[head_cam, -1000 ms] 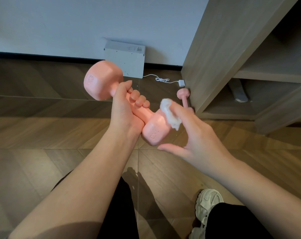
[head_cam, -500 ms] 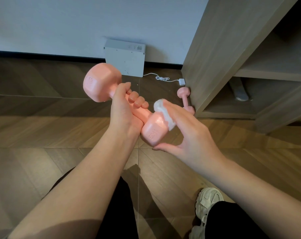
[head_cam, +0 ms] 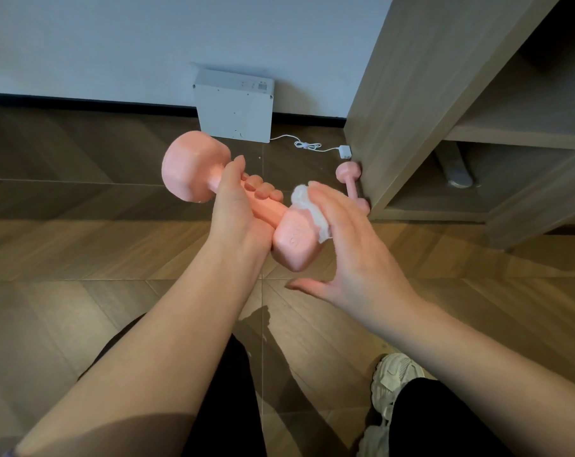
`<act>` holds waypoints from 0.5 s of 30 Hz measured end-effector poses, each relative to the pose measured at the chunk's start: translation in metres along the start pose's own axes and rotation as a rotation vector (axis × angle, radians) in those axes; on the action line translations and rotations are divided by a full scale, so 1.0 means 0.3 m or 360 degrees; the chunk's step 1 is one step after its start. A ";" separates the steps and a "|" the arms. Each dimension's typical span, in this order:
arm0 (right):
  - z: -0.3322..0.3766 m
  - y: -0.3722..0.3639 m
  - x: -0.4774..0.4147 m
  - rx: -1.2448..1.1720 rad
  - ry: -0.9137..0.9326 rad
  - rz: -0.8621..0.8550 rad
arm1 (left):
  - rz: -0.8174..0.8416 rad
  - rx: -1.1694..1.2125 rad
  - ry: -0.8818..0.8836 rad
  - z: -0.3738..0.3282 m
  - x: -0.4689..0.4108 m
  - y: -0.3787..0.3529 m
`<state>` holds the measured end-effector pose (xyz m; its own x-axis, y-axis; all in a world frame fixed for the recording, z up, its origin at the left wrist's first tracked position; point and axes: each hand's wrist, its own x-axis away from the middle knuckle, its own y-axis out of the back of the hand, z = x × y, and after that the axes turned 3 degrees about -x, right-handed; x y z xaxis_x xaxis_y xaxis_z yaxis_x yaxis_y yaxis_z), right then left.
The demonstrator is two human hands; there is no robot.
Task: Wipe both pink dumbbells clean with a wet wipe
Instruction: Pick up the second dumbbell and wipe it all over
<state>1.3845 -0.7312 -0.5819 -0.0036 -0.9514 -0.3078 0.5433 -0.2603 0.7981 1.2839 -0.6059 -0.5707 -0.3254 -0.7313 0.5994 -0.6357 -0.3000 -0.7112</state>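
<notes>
Pressing wet wipe [head_cam: 307,206] on dumbbell [head_cam: 289,240] edge, left hand [head_cam: 236,206] gripping handle

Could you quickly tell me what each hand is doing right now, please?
Left hand: closed around the handle of the held dumbbell.
Right hand: fingers press the wet wipe against that dumbbell's near head, thumb spread free.

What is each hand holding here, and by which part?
Left hand grips the pink dumbbell by its handle; right hand presses a wet wipe against its near head.
</notes>
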 end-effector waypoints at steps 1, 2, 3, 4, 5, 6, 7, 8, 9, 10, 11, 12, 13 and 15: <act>-0.005 -0.001 -0.004 -0.0081 -0.0032 -0.0035 | 0.0021 0.0005 -0.0002 0.005 0.002 -0.002; -0.010 0.004 -0.008 -0.0200 -0.0087 -0.0083 | 0.0076 0.0014 -0.0015 0.007 0.005 -0.006; -0.018 0.012 -0.012 -0.0338 -0.0170 -0.0141 | 0.0164 0.0037 -0.0030 0.008 0.008 -0.010; -0.026 0.022 -0.017 -0.0495 -0.0272 -0.0187 | 0.0272 0.0076 -0.0039 0.004 0.011 -0.014; -0.034 0.032 -0.022 -0.0690 -0.0370 -0.0201 | 0.0378 0.0115 -0.0046 -0.001 0.014 -0.017; -0.038 0.037 -0.028 -0.0909 -0.0450 -0.0182 | 0.0466 0.0138 -0.0062 -0.008 0.017 -0.019; -0.039 0.036 -0.030 -0.1126 -0.0503 -0.0145 | 0.0531 0.0144 -0.0087 -0.014 0.020 -0.019; -0.037 0.032 -0.029 -0.1268 -0.0527 -0.0103 | 0.0575 0.0142 -0.0114 -0.020 0.023 -0.018; -0.031 0.027 -0.029 -0.1313 -0.0521 -0.0070 | 0.0600 0.0135 -0.0131 -0.025 0.026 -0.018; -0.023 0.022 -0.028 -0.1286 -0.0504 -0.0049 | 0.0609 0.0125 -0.0137 -0.029 0.028 -0.018; -0.017 0.020 -0.026 -0.1242 -0.0486 -0.0037 | 0.0612 0.0119 -0.0136 -0.033 0.030 -0.016; -0.015 0.021 -0.022 -0.1178 -0.0474 -0.0048 | 0.0608 0.0120 -0.0134 -0.036 0.030 -0.016; -0.015 0.024 -0.023 -0.1109 -0.0466 -0.0083 | 0.0602 0.0131 -0.0132 -0.038 0.030 -0.015; -0.017 0.033 -0.024 -0.0972 -0.0431 -0.0147 | 0.0592 0.0164 -0.0128 -0.041 0.033 -0.014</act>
<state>1.3942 -0.7262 -0.5744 -0.2400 -0.9581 -0.1565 0.9076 -0.2786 0.3139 1.2746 -0.6043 -0.5572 -0.4616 -0.8462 0.2661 -0.4100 -0.0626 -0.9100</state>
